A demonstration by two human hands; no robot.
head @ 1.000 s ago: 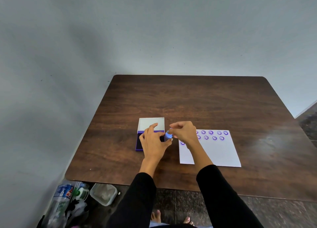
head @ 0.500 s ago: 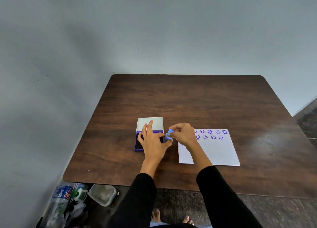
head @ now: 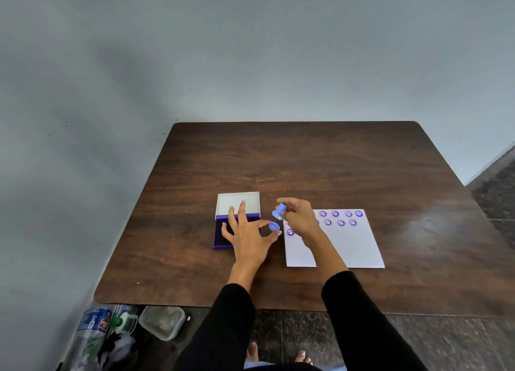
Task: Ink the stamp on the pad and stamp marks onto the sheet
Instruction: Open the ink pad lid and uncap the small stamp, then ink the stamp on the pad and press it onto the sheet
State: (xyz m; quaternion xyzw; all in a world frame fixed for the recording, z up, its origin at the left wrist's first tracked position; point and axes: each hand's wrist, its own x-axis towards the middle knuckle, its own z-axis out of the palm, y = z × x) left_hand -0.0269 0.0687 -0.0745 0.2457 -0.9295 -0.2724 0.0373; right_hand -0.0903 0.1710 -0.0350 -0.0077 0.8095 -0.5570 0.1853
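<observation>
My right hand [head: 299, 217] pinches a small blue stamp [head: 279, 211] just above the left edge of the white sheet [head: 348, 245]. The sheet carries several purple smiley marks [head: 335, 214] along its top. My left hand [head: 248, 236] lies over the open purple ink pad [head: 220, 241]; thumb and forefinger pinch a small blue stamp cap [head: 274, 226], and the other fingers are spread. The pad's white lid [head: 238, 202] stands open behind. The hand hides most of the pad's inked face.
Everything sits on a dark wooden table [head: 306, 161] against a grey wall. On the floor at the lower left are plastic bottles [head: 92, 331] and a clear plastic container [head: 163, 322]. My bare feet [head: 278, 355] show under the table's near edge.
My hands, joined at the stamp before, have pulled apart. The cap has come away in my left hand, and my right hand has lifted the stamp slightly up and right.
</observation>
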